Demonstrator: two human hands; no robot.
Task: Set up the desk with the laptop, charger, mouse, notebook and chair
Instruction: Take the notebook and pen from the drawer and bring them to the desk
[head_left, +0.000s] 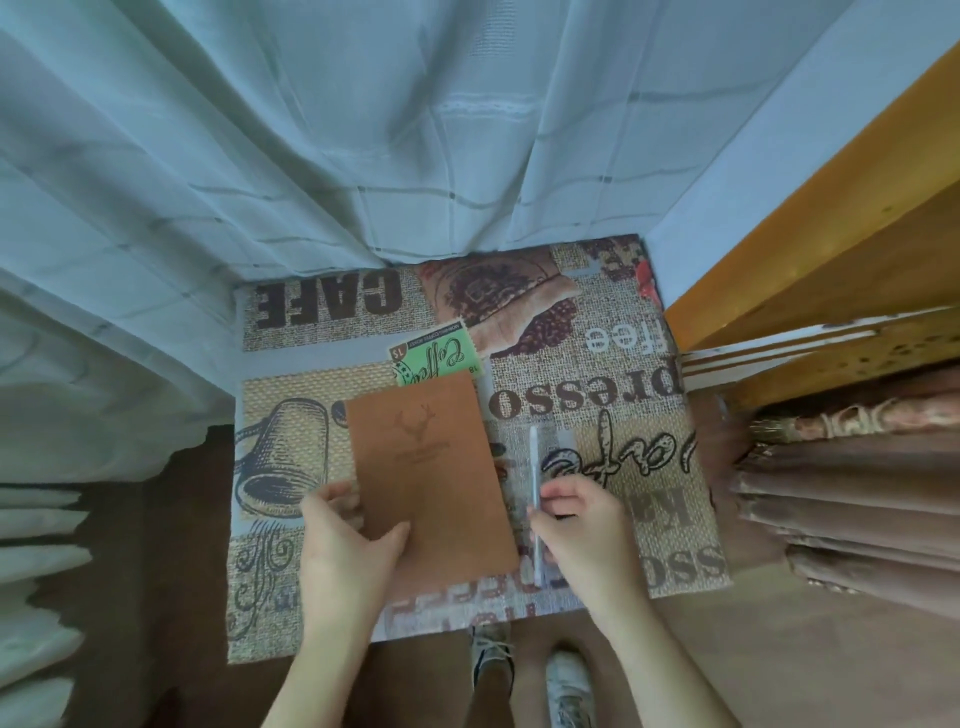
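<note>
Reaching in from the near edge, both forearms are stretching over the desk (613, 322) above the person's shoes (569, 686). The left hand (345, 540) is pinching the lower left corner of the brown notebook (431, 478), thumb on the cover and fingers tucked beneath, so that corner is probably lifting slightly — I cannot tell how much. The right hand (576, 525) is curling its fingertips around the white pen (535, 493), which is lying just beside the notebook's right edge. Risks, as I am judging them: the pen is round and could be rolling off the patterned cloth if nudged, and the one-corner grip may be letting the notebook pivot or slip. Beyond it, the curtain (311, 156) is hanging at the desk's far edge — no laptop, charger or mouse is showing.
</note>
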